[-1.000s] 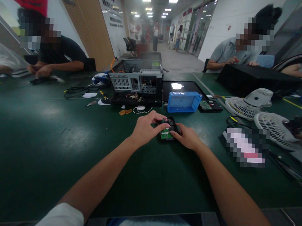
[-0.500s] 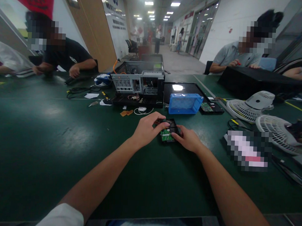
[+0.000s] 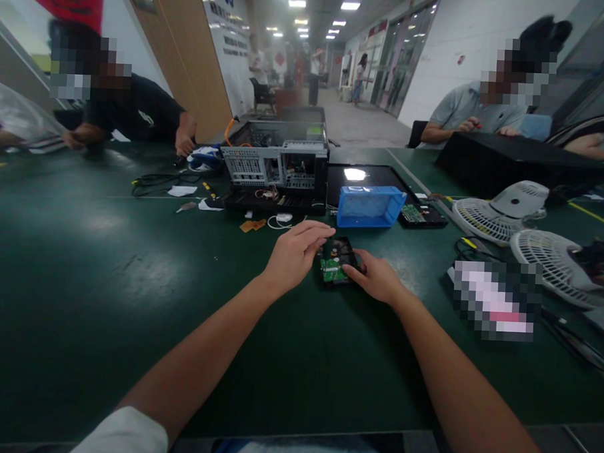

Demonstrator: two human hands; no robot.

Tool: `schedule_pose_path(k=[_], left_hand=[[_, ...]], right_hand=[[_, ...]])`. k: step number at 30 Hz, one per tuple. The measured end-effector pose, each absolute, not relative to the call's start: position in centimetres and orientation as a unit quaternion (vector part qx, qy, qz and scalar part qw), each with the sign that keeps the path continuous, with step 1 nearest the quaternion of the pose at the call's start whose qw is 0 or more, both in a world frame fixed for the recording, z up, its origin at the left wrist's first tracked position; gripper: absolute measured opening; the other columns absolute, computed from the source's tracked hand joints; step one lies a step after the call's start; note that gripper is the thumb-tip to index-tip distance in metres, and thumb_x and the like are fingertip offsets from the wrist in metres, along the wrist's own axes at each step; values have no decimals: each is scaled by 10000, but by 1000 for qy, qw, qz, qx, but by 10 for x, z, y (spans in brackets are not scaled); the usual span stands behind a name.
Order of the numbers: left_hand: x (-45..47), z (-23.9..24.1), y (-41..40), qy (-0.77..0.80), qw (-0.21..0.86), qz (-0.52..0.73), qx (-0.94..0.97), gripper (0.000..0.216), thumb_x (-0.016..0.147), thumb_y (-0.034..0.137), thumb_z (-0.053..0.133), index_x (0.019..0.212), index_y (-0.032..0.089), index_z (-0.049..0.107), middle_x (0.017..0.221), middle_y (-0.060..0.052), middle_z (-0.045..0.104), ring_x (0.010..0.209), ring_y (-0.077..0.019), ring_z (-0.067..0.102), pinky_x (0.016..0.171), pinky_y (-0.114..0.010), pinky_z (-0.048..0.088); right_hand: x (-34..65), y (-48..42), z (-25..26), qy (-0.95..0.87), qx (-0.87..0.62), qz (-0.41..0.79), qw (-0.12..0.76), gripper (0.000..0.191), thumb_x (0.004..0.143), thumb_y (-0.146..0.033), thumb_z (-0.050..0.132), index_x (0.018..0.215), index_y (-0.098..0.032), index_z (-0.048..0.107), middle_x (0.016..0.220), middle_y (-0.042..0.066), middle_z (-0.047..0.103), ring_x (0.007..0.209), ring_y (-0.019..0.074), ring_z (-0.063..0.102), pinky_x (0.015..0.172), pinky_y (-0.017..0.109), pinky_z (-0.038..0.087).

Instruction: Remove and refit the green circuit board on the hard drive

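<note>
A hard drive (image 3: 334,271), black with a green circuit board facing up, rests on the green table in front of me. My right hand (image 3: 377,276) grips its right side, the thumb lying over the edge of the board. At the drive's upper left is my left hand (image 3: 295,253), its fingers stretched out together above the drive's far left corner and its thumb partly hidden beneath them. Nothing shows in the left hand.
Beyond the drive stand an opened computer case (image 3: 277,162) and a blue plastic bin (image 3: 370,208). Another circuit-board device (image 3: 422,216) and white fan parts (image 3: 487,218) lie to the right. A white cable (image 3: 281,219) is near the case. Co-workers sit at the far side.
My left thumb has drawn back from the drive's top and the left fingers have straightened, uncovering more of the drive. My right hand stays in place. The left co-worker's hand has shifted right.
</note>
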State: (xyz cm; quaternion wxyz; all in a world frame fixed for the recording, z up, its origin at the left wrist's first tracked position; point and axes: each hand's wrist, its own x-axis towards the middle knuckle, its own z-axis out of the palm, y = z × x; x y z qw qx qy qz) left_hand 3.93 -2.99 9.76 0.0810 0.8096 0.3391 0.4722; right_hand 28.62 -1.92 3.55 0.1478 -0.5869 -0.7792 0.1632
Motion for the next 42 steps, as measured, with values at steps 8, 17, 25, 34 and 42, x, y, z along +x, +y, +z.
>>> schedule_pose_path(k=[8,17,25,34,42], left_hand=[[42,95,-32,353,89,479,799,246,949,174,641,1184,237,675,1208,-53,697,1145,-215,658,1024,-456,561],[40,95,-33,375,105,489,781,186,904,236,719,1078,208,659,1099,-55,657,1026,-201,660,887,-384,603],[29,108,-34,372,77,420,824,217,921,247,697,1135,231,662,1090,-34,721,975,-210,695,882,-399,580],[25,121,-45,345,118,375,852,213,896,248,714,1098,238,647,1059,-41,675,949,-207,663,820,-364,589],[18,130,-52,342,97,343,869,161,899,235,706,1047,229,643,1030,-34,660,920,-200,644,821,-352,568]], right_hand=[[286,-19,37,-782,-583,166,145,614,958,-576,522,1438,-194,509,829,52,729,712,201,663,592,276,372],[285,-21,36,-786,-577,160,150,597,953,-566,535,1402,-172,537,826,56,731,696,196,659,590,273,369],[280,-26,40,-786,-575,170,153,601,931,-567,577,1361,-148,559,800,51,727,707,196,669,599,269,385],[265,-31,37,-785,-560,194,178,722,910,-579,610,1447,-118,464,765,41,730,680,198,682,603,268,406],[266,-31,34,-776,-555,232,191,692,938,-566,577,1473,-148,445,700,12,721,630,190,683,627,265,452]])
